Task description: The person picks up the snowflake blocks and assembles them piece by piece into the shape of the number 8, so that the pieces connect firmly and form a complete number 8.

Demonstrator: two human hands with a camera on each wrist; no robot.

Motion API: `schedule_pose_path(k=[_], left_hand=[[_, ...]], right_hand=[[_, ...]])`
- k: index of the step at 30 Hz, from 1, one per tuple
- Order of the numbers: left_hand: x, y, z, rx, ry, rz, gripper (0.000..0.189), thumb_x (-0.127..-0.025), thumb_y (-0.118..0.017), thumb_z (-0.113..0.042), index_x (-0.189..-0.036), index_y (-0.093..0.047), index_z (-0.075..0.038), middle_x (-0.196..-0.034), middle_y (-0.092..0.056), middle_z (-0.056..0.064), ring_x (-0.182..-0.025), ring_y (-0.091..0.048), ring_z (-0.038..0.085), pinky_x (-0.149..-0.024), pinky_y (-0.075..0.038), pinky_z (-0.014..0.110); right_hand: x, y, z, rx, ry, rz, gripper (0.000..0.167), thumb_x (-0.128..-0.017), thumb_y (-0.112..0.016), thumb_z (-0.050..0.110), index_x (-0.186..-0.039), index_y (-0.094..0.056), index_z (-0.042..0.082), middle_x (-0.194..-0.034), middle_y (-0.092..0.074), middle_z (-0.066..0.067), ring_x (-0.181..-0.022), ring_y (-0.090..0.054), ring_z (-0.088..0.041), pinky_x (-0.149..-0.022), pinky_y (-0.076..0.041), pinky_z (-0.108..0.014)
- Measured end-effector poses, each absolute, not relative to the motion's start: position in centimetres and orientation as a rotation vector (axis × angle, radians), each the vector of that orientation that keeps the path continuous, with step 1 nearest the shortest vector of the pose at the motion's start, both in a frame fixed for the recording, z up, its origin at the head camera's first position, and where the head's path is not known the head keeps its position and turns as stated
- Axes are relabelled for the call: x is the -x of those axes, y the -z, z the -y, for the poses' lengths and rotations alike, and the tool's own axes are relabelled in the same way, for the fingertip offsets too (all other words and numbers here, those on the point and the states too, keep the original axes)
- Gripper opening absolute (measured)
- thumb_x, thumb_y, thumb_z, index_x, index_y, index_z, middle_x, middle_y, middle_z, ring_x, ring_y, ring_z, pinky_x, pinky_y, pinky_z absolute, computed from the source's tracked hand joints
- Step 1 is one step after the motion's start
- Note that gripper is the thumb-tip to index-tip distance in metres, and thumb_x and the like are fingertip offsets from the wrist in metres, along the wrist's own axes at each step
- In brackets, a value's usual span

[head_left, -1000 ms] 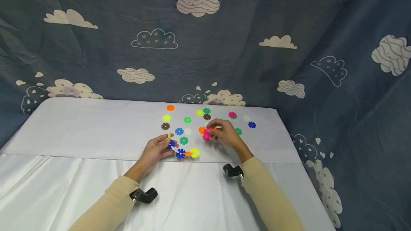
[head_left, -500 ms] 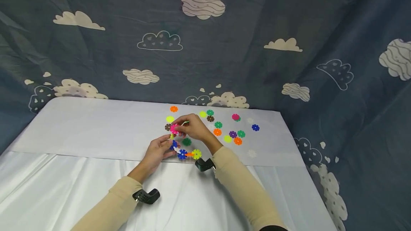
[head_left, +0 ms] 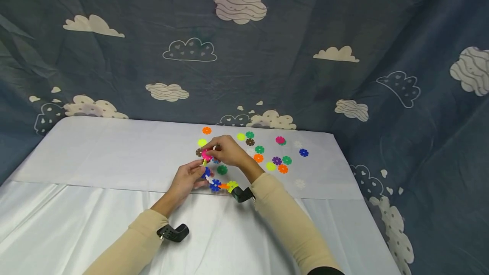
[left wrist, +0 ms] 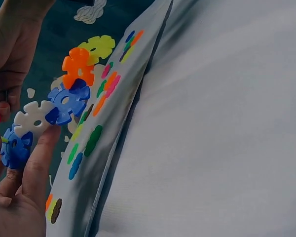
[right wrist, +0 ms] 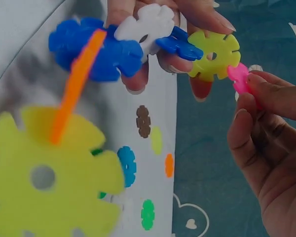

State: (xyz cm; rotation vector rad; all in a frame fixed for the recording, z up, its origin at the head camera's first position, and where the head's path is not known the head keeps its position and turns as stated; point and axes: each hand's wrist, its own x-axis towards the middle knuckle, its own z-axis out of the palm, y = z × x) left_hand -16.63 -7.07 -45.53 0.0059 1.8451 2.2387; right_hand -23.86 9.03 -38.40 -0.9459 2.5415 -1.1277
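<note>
A chain of interlocking snowflake discs hangs from my left hand (head_left: 185, 180), its fingers and thumb gripping near the chain's upper end. In the right wrist view, a yellow disc (right wrist: 212, 55) ends the chain there, followed by a blue disc (right wrist: 178, 44), a white disc (right wrist: 153, 24) and another blue disc (right wrist: 91, 54). An orange disc (left wrist: 78, 68) and a second yellow disc (left wrist: 99, 48) form the far end. My right hand (head_left: 229, 152) pinches a pink disc (right wrist: 239, 79) against the first yellow disc's edge; how deep it sits in the slot cannot be seen.
Loose discs lie scattered on the white table (head_left: 114, 152), including a green disc (head_left: 222, 169), a purple disc (head_left: 276, 161), an orange disc (head_left: 206, 130) and a dark blue disc (head_left: 303, 152). A dark cloud-patterned cloth (head_left: 275, 75) hangs behind the table.
My right hand has moved left from the loose discs, bringing the pink disc to the chain's end. During the last half second both hands have stayed nearly in place.
</note>
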Motion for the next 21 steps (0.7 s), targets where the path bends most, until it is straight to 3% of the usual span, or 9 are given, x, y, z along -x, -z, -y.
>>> schedule_pose_path(k=[9, 13, 17, 21], left_hand=[[16.71, 45.2, 7.21, -0.038, -2.25, -1.892, 0.039, -0.101, -0.042, 0.0, -0.136, -0.036, 0.018, -0.117, -0.057, 0.037, -0.083, -0.068, 0.009, -0.078, -0.057, 0.031], [16.59, 45.44, 7.12, 0.003, -2.258, -1.887, 0.037, -0.101, -0.043, 0.0, -0.134, -0.038, 0.018, -0.115, -0.059, 0.035, -0.083, -0.069, 0.012, -0.078, -0.057, 0.032], [16.6, 45.46, 6.93, -0.005, -2.269, -1.875, 0.035, -0.102, -0.043, -0.001, -0.133, -0.039, 0.015, -0.118, -0.058, 0.035, -0.085, -0.068, 0.013, -0.082, -0.056, 0.036], [16.66, 45.3, 6.85, -0.025, -2.245, -1.865, 0.036, -0.102, -0.045, -0.004, -0.132, -0.039, 0.014, -0.122, -0.055, 0.035, -0.09, -0.067, 0.013, -0.086, -0.054, 0.04]], right_hand=[[23.69, 38.74, -8.32, 0.857, 1.28, -2.57, 0.008, -0.086, -0.071, 0.005, -0.092, -0.073, 0.0, -0.072, -0.066, -0.007, -0.053, -0.053, -0.013, -0.052, -0.05, -0.021], [23.59, 39.0, -8.14, 0.831, 1.253, -2.528, 0.014, -0.087, -0.07, 0.005, -0.099, -0.074, -0.001, -0.077, -0.068, -0.006, -0.055, -0.052, -0.012, -0.054, -0.051, -0.021], [23.66, 38.98, -8.46, 0.838, 1.23, -2.477, 0.02, -0.09, -0.066, 0.003, -0.109, -0.072, 0.001, -0.086, -0.069, -0.005, -0.058, -0.055, -0.012, -0.063, -0.056, -0.032], [23.76, 38.9, -8.86, 0.854, 1.229, -2.458, 0.022, -0.091, -0.063, 0.0, -0.111, -0.072, 0.002, -0.084, -0.066, -0.005, -0.062, -0.058, -0.021, -0.063, -0.055, -0.033]])
